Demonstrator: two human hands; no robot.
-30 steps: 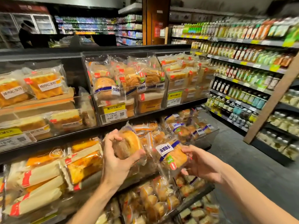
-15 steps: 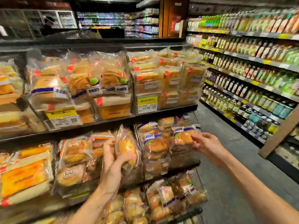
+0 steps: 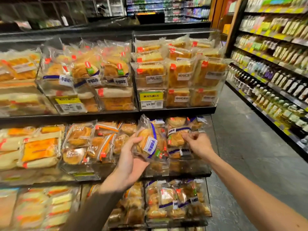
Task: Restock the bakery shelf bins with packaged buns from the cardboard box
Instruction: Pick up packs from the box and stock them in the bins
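My left hand grips a packaged bun in clear wrap with a blue-and-white label, held upright in front of the middle shelf. My right hand has its fingers curled on another bun pack that sits in the clear bin at the right end of that shelf. Several similar packs lie behind it in the bin. The cardboard box is out of view.
Clear bins of packaged bread fill the top shelf, with a yellow price tag. More bun packs fill the bottom shelf. A bottle-lined shelf runs along the right of the grey aisle floor.
The view has swung right along the shelf. My left hand carried its bun pack rightward to the end bin. My right hand stays at the pack in that bin, fingers now curled tighter.
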